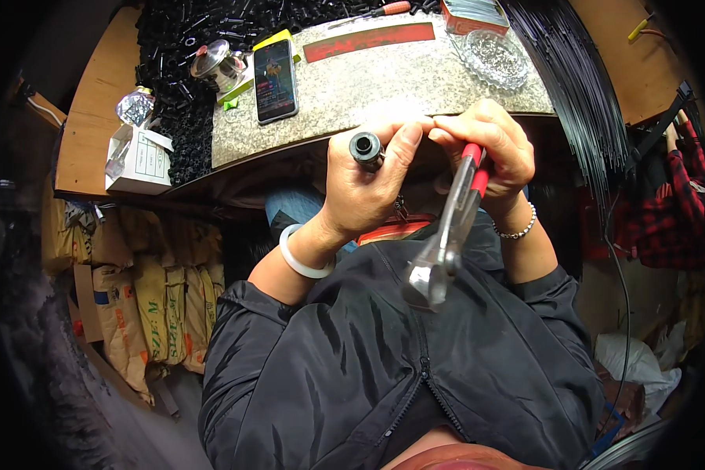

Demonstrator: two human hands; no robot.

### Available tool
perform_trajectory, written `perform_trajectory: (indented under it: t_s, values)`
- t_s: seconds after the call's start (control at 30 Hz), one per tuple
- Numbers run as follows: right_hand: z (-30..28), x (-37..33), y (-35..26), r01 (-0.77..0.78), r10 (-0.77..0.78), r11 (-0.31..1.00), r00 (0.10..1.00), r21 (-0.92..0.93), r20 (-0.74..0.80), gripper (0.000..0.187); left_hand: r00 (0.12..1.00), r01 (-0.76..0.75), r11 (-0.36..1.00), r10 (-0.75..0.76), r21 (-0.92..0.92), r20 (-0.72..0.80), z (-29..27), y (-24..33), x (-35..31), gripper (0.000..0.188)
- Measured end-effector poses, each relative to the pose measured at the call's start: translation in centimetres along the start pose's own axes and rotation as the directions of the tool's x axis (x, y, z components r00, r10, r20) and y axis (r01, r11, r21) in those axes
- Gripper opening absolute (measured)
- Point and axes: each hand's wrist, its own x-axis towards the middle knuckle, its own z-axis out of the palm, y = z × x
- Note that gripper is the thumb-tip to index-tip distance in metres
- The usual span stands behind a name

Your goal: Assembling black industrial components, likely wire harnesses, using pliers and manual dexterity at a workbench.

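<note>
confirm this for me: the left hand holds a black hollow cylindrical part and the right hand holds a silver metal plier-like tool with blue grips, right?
Not quite: the grips on the silver metal plier-like tool are red, not blue, as the head view shows. The right hand does hold it, and the left hand holds the black hollow cylindrical part.

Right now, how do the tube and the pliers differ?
Colour: the tube looks black; the pliers have red handles and a shiny metal head.
Pose: the tube shows its hollow end to the camera; the pliers point their head toward the picture's lower edge.
Place: the tube is in the left grip; the pliers are in the right grip.
Shared: both are held.
</note>
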Motion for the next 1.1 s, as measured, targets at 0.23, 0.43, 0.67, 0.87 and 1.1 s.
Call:
perform_trajectory:
  t_s: [0.23, 0.43, 0.67, 0.87, 1.1]
  values:
    - [0.1, 0.0, -0.1, 0.032, -0.033, 0.999, 0.999, -0.025, -0.037, 0.020, 0.998, -0.043, 0.999, 0.044, -0.014, 0.054, 0.0, 0.4, 0.0, 0.017]
    - [0.2, 0.2, -0.3, 0.138, -0.138, 0.983, 0.990, -0.119, 0.010, 0.022, 1.000, -0.007, 0.998, 0.006, 0.057, 0.010, 0.3, 0.1, 0.2, 0.019]
    - [1.6, 1.1, -1.6, 0.103, -0.102, 0.992, 0.995, -0.067, 0.021, 0.021, 0.979, -0.199, 0.980, 0.200, -0.010, 0.042, 0.2, -1.3, 0.5, 0.026]
    - [1.9, 1.4, -1.9, 0.091, -0.090, 0.996, 0.994, -0.022, 0.060, 0.027, 0.965, -0.261, 0.965, 0.262, -0.007, 0.035, 0.2, -1.5, 0.7, 0.029]
    - [2.1, 1.4, -1.6, 0.115, -0.113, 0.993, 0.993, -0.038, 0.045, 0.025, 0.959, -0.284, 0.959, 0.284, 0.011, 0.013, 0.1, -1.9, 0.7, 0.030]
